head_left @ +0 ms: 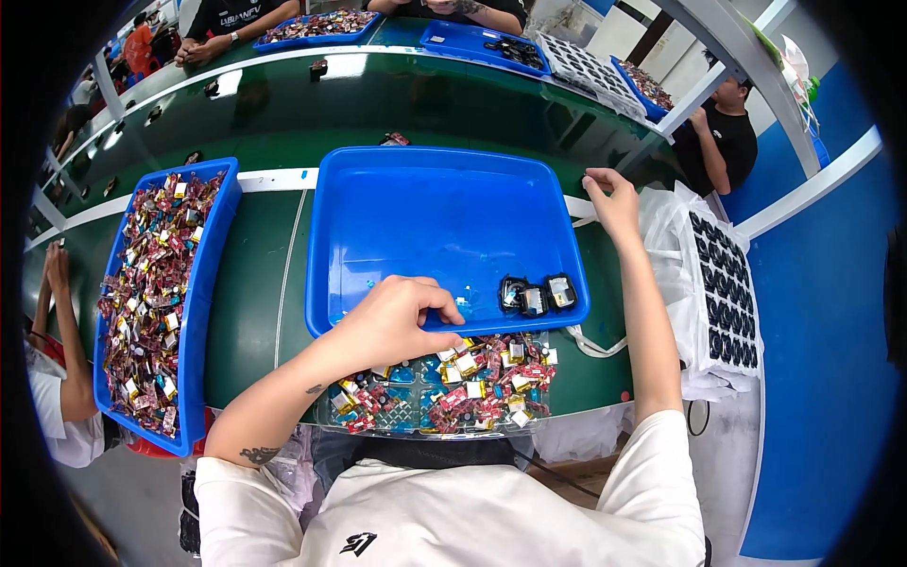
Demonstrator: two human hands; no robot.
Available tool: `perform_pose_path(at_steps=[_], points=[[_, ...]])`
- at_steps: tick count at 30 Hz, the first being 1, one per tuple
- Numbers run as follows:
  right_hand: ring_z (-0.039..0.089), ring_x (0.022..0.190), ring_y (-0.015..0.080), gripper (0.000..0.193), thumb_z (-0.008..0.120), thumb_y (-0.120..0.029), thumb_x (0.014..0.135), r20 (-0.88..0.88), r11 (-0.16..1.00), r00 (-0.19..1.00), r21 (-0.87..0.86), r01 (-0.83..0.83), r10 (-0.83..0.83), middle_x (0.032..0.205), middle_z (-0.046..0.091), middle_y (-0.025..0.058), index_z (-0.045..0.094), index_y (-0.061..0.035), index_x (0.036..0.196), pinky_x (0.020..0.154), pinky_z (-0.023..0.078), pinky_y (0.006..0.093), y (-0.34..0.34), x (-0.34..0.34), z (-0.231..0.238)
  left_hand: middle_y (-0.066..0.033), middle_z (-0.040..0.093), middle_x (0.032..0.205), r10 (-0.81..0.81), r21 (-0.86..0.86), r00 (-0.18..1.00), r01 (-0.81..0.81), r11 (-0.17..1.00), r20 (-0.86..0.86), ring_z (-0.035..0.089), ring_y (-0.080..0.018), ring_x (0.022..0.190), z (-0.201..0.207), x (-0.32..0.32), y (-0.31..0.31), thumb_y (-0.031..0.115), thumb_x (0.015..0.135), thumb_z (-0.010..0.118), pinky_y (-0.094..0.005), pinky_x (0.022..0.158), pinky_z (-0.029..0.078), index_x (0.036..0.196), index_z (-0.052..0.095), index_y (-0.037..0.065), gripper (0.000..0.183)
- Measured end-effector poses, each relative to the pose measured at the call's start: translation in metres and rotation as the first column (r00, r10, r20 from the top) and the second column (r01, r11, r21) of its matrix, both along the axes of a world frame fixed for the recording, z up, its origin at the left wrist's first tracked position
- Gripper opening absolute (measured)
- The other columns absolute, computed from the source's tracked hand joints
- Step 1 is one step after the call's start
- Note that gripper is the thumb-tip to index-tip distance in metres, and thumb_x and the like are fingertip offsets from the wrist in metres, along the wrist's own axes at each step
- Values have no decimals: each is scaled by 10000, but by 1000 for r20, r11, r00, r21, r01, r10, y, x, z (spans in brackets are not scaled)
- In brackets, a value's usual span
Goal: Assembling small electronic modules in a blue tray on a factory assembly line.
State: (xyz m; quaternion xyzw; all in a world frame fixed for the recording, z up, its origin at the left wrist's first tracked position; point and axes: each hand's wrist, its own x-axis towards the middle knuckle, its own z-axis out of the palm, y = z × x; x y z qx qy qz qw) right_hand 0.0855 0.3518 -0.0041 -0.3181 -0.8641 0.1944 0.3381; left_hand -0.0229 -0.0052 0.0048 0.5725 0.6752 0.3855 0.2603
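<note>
A large blue tray [430, 236] lies in front of me, with three black-cased small devices [535, 299] in its near right corner. My left hand [404, 317] hovers over the tray's near rim. Its thumb and index finger are apart with a gap between them, and nothing shows in them. Past the tray's right side, my right hand [612, 200] reaches to the green conveyor belt. Its fingertips close around a small dark part [587, 180], mostly hidden. Below my left hand, a clear plastic tray [404, 413] holds many small red circuit boards with white-and-yellow batteries [482, 383].
A long blue bin [220, 231] heaped with similar boards stands at left. At right, a white tray stack [723, 293] holds black parts in rows. Across the green belt [453, 104], co-workers sit by more blue trays [444, 38]. Metal frame posts [812, 189] rise at far right.
</note>
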Motion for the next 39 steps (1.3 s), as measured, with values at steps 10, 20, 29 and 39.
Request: perform_pose_path(at_steps=[10,20,29,39], points=[[612,787,135,142,662,-92,785,-68,837,835,-9,-548,546,898,658,66,667,-26,911,615,460,243,-150,19,38,-36,601,733,-5,-55,999,7,998,35,470,-125,601,2,-4,-2,193,669,788,-274,550,402,850,694,50,250],[538,843,153,309,575,-126,710,555,213,339,280,-936,760,1021,549,54,619,-44,1004,651,448,265,-268,22,24,-81,676,782,39,-29,935,-31,999,352,590,-86,684,-10,-16,9,95,851,572,-236,631,470,925,667,-8,158],[577,727,185,123,677,-58,720,151,297,316,134,-945,937,863,620,76,609,-20,815,623,464,304,-258,15,17,-56,651,760,72,-25,880,-68,997,470,584,-74,712,-8,-14,9,99,877,562,-215,654,468,918,655,-24,159],[636,783,119,101,577,-57,891,-537,246,629,-617,-747,562,865,657,94,603,30,934,667,521,227,-208,32,13,-34,650,841,-31,244,888,-92,965,458,562,-62,763,-5,-2,4,115,857,630,-204,656,423,962,639,-3,158]])
